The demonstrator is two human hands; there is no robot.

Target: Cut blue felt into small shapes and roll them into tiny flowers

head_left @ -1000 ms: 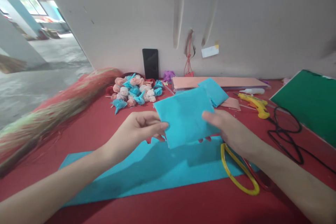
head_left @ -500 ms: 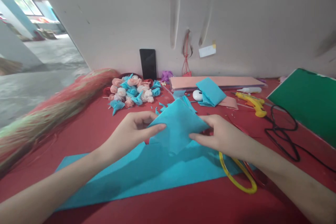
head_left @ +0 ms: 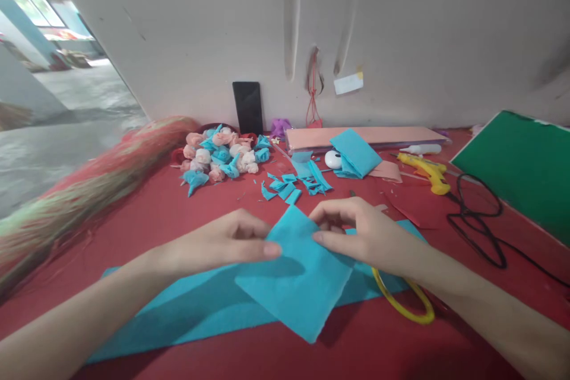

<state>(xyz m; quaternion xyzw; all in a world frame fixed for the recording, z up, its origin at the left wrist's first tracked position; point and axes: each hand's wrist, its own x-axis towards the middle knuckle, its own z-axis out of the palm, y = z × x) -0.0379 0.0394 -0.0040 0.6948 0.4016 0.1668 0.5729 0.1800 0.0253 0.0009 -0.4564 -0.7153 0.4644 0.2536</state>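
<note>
Between my two hands is a blue paper square (head_left: 297,276), turned with one corner towards me. My left hand (head_left: 231,237) pinches its left side, thumb on top and fingers underneath. My right hand (head_left: 356,231) grips its upper right edge in the same way. Beneath lies a long blue paper strip (head_left: 178,312), flat on the red table. A pair of scissors with yellow handles (head_left: 401,303) rests at the strip's right end, partly hidden under my right forearm.
Paper roses (head_left: 222,154) are heaped at the back left, near a black phone (head_left: 248,108). Blue scraps (head_left: 285,186) lie beyond my hands. Folded blue paper (head_left: 355,153), a yellow glue gun (head_left: 425,171) with black cord and a green board (head_left: 516,172) are on the right.
The blue square has come lower and nearer, and its near corner now points down over the strip. My right hand has slid in towards its upper edge. The view has shifted slightly.
</note>
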